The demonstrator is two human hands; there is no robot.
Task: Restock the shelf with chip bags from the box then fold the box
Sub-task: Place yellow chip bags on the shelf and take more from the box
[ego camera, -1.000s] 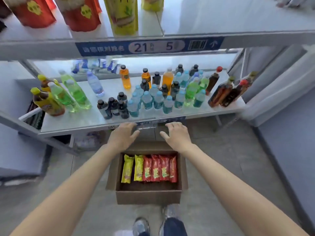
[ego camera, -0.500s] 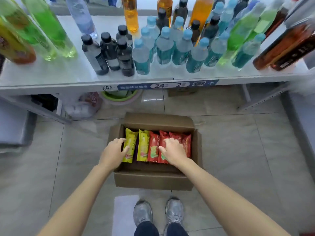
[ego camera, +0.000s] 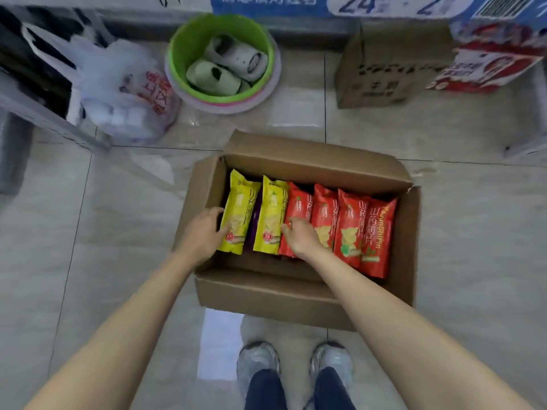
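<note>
An open cardboard box (ego camera: 296, 297) sits on the tiled floor in front of my feet. Standing in a row inside it are two yellow chip bags (ego camera: 241, 208) on the left and several red chip bags (ego camera: 364, 232) on the right. My left hand (ego camera: 201, 235) is inside the box at its left wall, fingers curled against the leftmost yellow bag. My right hand (ego camera: 302, 238) rests on the row where the second yellow bag (ego camera: 272, 211) meets the first red one, fingers bent over them. Neither bag is lifted.
The shelf's front edge with a blue price label (ego camera: 325, 4) runs along the top. Under it stand a green basin with slippers (ego camera: 222, 57), a white plastic bag (ego camera: 124, 93), a brown carton (ego camera: 387, 66) and a red-and-white carton (ego camera: 491, 60). A metal shelf leg (ego camera: 53, 122) slants at left.
The view has dropped from the bottle shelf down to the floor and moved closer. Both hands went from the shelf edge down into the box onto the chip bags.
</note>
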